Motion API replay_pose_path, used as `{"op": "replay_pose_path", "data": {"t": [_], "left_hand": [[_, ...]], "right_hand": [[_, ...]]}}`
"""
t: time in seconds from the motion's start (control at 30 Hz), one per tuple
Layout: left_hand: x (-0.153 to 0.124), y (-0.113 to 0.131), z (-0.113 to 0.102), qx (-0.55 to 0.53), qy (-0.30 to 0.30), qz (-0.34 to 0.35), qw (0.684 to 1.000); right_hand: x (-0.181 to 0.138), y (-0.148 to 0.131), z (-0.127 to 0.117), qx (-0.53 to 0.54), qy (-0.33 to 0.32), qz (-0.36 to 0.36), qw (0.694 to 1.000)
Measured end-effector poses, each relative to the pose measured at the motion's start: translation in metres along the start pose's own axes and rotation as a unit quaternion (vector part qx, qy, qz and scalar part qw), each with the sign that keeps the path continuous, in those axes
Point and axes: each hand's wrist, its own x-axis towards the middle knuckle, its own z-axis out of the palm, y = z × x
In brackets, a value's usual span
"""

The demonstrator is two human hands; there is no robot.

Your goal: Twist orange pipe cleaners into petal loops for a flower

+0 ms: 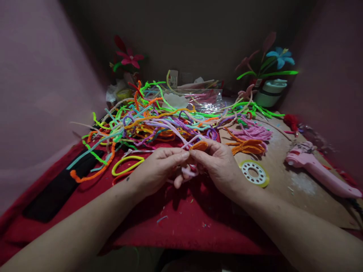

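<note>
My left hand [159,166] and my right hand [218,162] meet at the middle of the table, both pinched closed on the same small piece made of pipe cleaners. An orange pipe cleaner loop [199,145] sticks up between the fingertips, and a pale pink pipe cleaner [189,172] curls below them. A big tangled heap of coloured pipe cleaners [159,121] lies just beyond my hands on the red cloth [181,223].
A brown board [300,181] on the right carries a pink glue gun [314,166], a tape roll [253,173] and orange and pink bent pieces [249,145]. Pipe-cleaner flowers [279,56] [129,58] stand at the back. A black case [62,185] lies left.
</note>
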Motion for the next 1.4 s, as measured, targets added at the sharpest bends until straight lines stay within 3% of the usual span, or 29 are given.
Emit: {"op": "replay_pose_path", "data": {"t": [0.1, 0.2, 0.3, 0.37, 0.43, 0.5, 0.57, 0.6, 0.87, 1.2, 1.4], "left_hand": [[0.003, -0.001, -0.005, -0.129, -0.06, -0.025, 0.99], [0.004, -0.001, -0.006, -0.158, -0.061, -0.048, 0.984], [0.003, 0.002, -0.005, -0.069, -0.009, -0.049, 0.996], [0.001, 0.003, -0.002, 0.082, 0.049, 0.003, 0.995], [-0.001, 0.001, 0.001, 0.272, 0.109, 0.11, 0.95], [-0.004, -0.004, 0.003, 0.433, 0.154, 0.226, 0.859], [-0.005, -0.008, 0.005, 0.521, 0.175, 0.297, 0.781], [-0.005, -0.01, 0.005, 0.538, 0.182, 0.311, 0.762], [-0.004, -0.009, 0.004, 0.528, 0.185, 0.29, 0.776], [0.0, -0.017, 0.001, 0.627, 0.21, 0.28, 0.696], [0.0, -0.017, -0.001, 0.595, 0.212, 0.296, 0.716]], "right_hand": [[-0.001, -0.001, 0.0, 0.011, -0.01, -0.011, 1.0], [-0.001, -0.001, 0.0, 0.017, -0.02, -0.014, 1.0], [0.0, 0.0, -0.001, -0.007, -0.008, -0.008, 1.0], [0.001, 0.0, -0.001, -0.021, 0.004, -0.002, 1.0], [0.001, 0.001, -0.001, -0.022, 0.006, 0.002, 1.0], [0.001, 0.001, 0.0, -0.019, 0.001, 0.003, 1.0], [0.001, 0.001, 0.0, -0.018, -0.002, 0.002, 1.0], [0.001, 0.001, 0.0, -0.018, -0.002, 0.003, 1.0], [0.002, 0.001, 0.0, -0.005, -0.015, -0.001, 1.0], [0.0, 0.005, 0.0, -0.052, 0.038, -0.041, 0.997], [0.002, 0.001, 0.0, -0.002, 0.045, -0.012, 0.999]]}}
